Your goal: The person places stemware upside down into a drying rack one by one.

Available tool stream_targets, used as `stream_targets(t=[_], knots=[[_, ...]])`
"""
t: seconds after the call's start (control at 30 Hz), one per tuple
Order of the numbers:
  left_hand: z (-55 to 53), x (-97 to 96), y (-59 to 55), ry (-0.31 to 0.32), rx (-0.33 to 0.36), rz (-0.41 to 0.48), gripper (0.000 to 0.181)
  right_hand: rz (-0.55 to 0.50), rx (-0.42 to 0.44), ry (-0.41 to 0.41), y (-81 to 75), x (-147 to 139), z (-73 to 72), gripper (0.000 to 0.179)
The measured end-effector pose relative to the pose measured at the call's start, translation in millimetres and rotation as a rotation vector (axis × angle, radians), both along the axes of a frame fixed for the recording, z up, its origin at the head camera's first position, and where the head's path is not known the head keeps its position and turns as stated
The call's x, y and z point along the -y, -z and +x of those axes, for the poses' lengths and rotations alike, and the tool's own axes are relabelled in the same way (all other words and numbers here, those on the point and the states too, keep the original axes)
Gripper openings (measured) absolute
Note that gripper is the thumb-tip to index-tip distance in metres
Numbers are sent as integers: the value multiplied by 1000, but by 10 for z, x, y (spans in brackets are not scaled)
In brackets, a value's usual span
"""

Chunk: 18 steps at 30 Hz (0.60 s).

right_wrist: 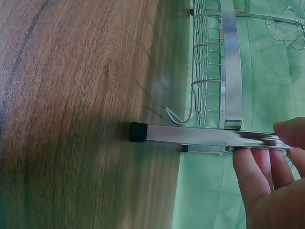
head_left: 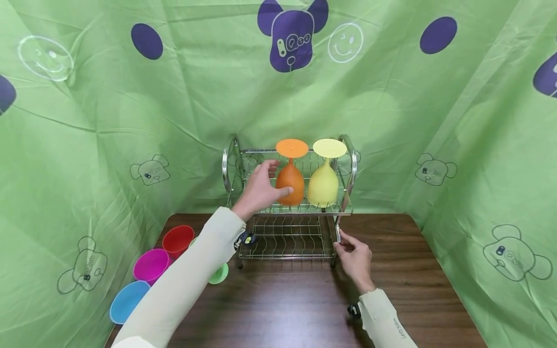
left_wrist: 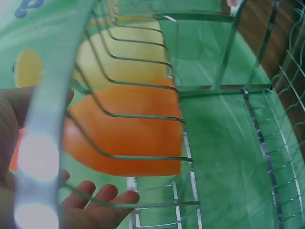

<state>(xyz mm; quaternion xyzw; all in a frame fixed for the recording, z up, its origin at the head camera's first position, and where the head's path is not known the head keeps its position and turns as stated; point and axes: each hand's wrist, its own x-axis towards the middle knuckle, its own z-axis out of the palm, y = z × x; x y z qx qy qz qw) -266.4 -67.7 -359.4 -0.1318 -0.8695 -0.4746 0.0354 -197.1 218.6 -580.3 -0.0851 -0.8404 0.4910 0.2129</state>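
An orange plastic goblet (head_left: 290, 186) stands upside down on the upper tier of a chrome dish rack (head_left: 287, 257). My left hand (head_left: 265, 186) is around its left side, thumb in front of the bowl and fingers apart from it. In the left wrist view, a gap shows between those fingers (left_wrist: 107, 195) and the orange bowl (left_wrist: 128, 129). To the right, a yellow goblet (head_left: 323, 186) is likewise upside down. My right hand (head_left: 357, 258) grips the rack's right side post (right_wrist: 200, 136) between thumb and fingers.
At the left of the brown wooden table (head_left: 278, 309) are a red cup (head_left: 178, 240), a magenta cup (head_left: 151, 266) and a blue cup (head_left: 129, 302). A green round base (head_left: 219, 274) shows beside my left sleeve. Green printed cloth (head_left: 196, 96) surrounds the table.
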Motion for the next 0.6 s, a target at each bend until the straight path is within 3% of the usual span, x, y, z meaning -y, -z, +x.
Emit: stream_targets(t=[0.17,0.33,0.47,0.6], knots=[[256,134,-77,-30,-101,47,76,-20,8,-11,-16,-3,2,41],[712,334,-85,-70,-212,165,69,-40,14,-25,-15,12,-2,42],[1064,466,26,-126,-293,232,67,-52,12,-21,-14,9,5,41],[1348,578,230,-227,-363,257,66,-56,22,-15,-22,12,11,41]])
